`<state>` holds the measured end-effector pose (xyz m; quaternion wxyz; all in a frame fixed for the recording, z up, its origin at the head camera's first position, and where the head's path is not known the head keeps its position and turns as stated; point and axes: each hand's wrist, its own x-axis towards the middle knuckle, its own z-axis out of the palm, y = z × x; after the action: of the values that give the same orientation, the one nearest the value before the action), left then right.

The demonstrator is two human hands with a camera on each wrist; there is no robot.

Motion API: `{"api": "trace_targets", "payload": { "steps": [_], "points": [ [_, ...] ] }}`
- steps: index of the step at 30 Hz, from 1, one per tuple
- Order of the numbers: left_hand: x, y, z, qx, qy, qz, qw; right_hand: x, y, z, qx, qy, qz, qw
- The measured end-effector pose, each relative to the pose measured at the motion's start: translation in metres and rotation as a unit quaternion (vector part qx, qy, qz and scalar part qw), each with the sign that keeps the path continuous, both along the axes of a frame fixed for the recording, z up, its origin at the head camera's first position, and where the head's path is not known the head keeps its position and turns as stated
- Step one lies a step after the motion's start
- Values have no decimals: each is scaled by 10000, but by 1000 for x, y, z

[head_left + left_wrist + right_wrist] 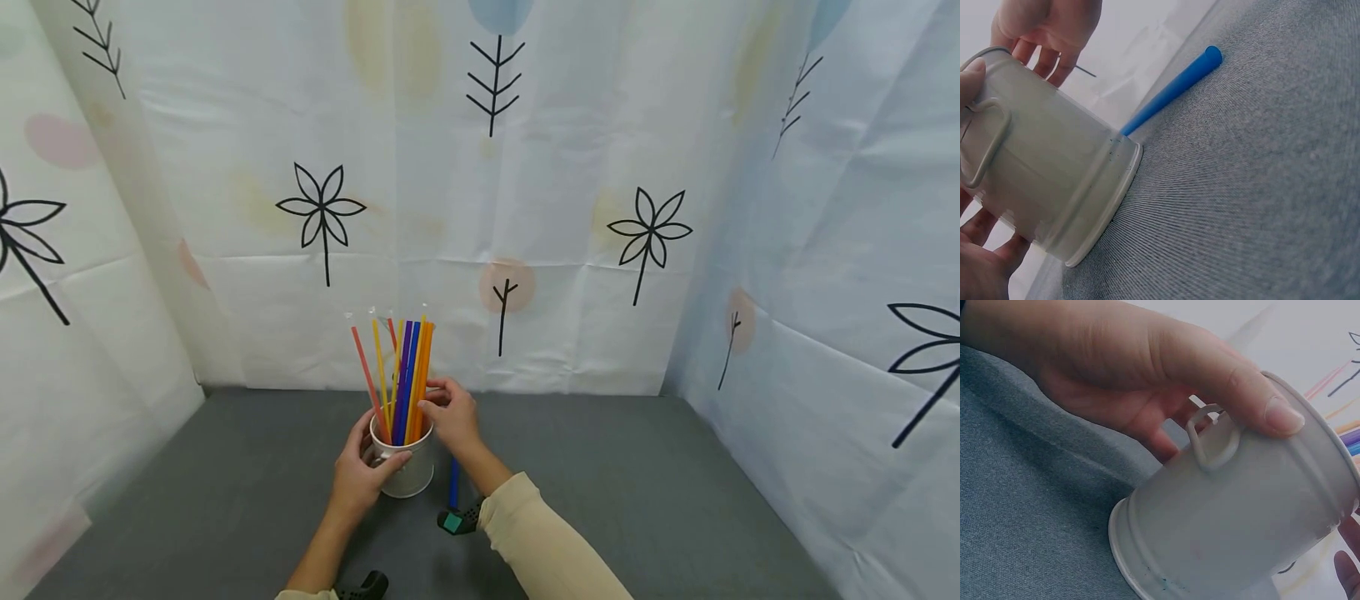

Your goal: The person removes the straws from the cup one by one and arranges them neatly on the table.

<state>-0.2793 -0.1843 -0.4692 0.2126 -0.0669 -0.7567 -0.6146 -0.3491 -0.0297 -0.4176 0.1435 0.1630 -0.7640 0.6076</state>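
Note:
A white metal bucket (407, 479) stands on the grey table, a small loop (1213, 440) on its side. Standing in it are red, yellow, purple, blue and orange straws (407, 375). My left hand (357, 483) grips the bucket from the left, thumb near the rim by the loop, other fingers round the far side. At the rim's right, my right hand (456, 417) pinches the orange straws (423, 371), its thumb in front of them. In the left wrist view the right hand's lower fingers (1047, 62) hang outside the rim.
One blue straw (1179, 87) lies on the table (630, 483), right of the bucket. A black wrist device with a teal patch (453, 522) is on my right wrist; another (367, 586) is at my left. Patterned white cloth (555, 208) walls the back and sides.

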Motion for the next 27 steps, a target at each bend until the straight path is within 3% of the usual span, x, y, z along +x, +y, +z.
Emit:
{"api": "trace_targets", "payload": {
  "steps": [10,17,27],
  "points": [
    [2,1,-2,85,-11,-85,9999,5,3,7,-190,74,2,9998],
    [1,1,0,107,-95,-57,9999,38,12,48,-613,208,388,9971],
    [-1,1,-2,88,43,-54,9999,32,23,63,-990,486,493,9927]
  ]
}}
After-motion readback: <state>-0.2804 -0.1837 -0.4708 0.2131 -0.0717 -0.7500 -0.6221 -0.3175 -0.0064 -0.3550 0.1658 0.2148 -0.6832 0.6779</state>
